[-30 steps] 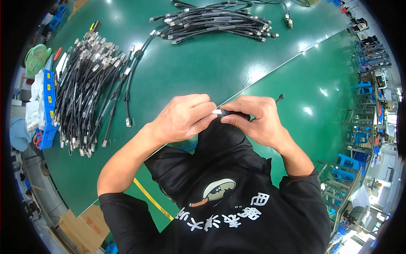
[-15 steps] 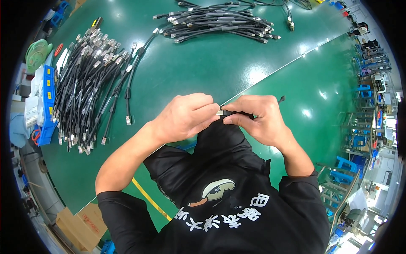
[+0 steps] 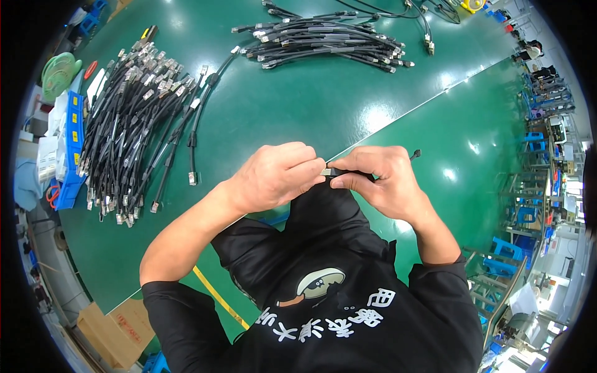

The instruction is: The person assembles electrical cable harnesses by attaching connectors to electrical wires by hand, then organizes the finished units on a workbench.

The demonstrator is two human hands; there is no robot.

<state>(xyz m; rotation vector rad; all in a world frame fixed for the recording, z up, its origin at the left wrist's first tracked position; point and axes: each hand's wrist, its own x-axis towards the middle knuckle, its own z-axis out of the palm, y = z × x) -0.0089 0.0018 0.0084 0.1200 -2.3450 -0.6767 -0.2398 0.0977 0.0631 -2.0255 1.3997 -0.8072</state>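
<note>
Above my lap, both hands meet at the pale, silvery plug (image 3: pixel 326 172) of a short black network cable. My right hand (image 3: pixel 388 180) is closed round the cable's black body just behind the plug, thumb and forefinger pinching it. A dark cable end (image 3: pixel 416 154) sticks out past the back of that hand. My left hand (image 3: pixel 280 177) is closed too, its thumb and fingertips pinched at the plug's front. Its fingers hide the plug's tip, and I cannot tell whether anything else is between them.
A large heap of black network cables (image 3: pixel 127 130) with clear plugs lies on the green table at left. Two loose cables (image 3: pixel 194 133) lie beside it. Another bundle (image 3: pixel 329 40) lies at the far side. Blue bins (image 3: pixel 74 149) and a green fan (image 3: pixel 59 74) stand far left.
The view has shifted slightly, so the table's things sit a little lower and further right. Both hands keep the same hold at the plug.
</note>
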